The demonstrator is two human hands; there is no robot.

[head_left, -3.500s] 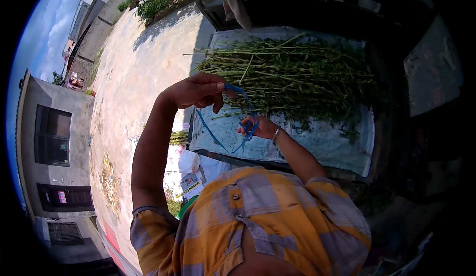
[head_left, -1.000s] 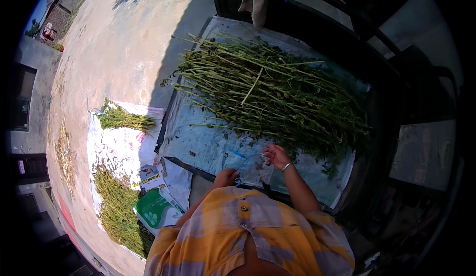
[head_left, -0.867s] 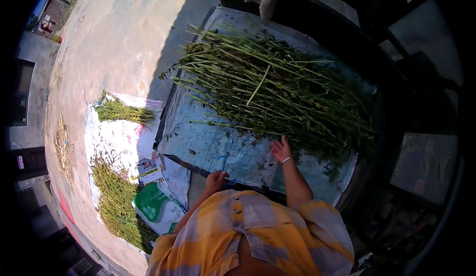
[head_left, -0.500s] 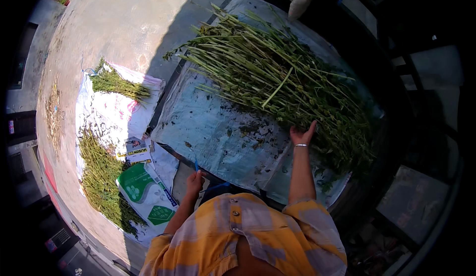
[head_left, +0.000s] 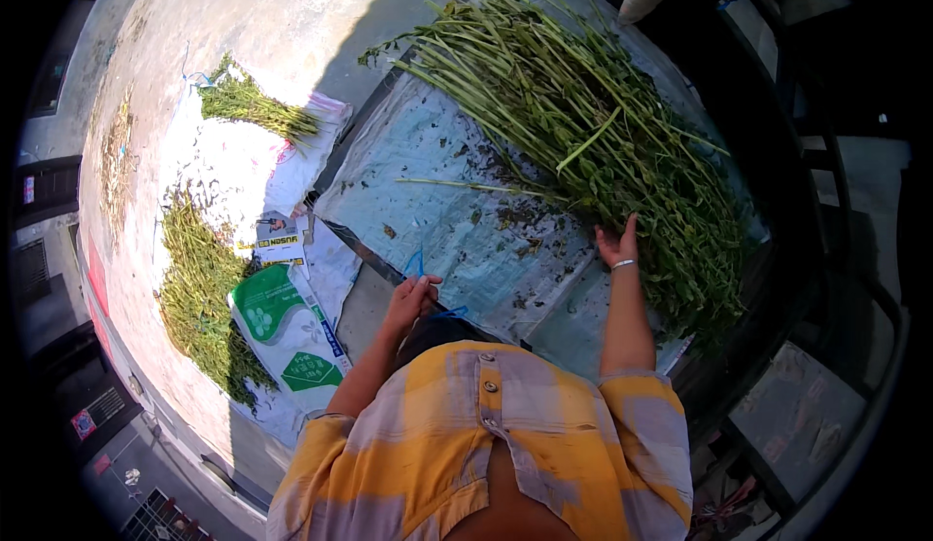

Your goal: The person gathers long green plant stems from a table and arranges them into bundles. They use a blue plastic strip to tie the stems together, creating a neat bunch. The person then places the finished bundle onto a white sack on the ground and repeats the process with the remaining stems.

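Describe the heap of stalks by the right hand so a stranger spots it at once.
Start at the pale blue sheet in the shade, right of the white sheet. Across the blue sheet's far side lies the heap of stalks, the right hand at its near edge. Two smaller heaps lie on the white sheet; this is the largest.

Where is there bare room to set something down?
Mostly bare: the blue sheet between its left edge and the lone stalk, bar scraps; also the sunlit concrete beyond the white sheet. Crowded: the blue sheet's far right side, under the stalk pile, the right hand at its edge.
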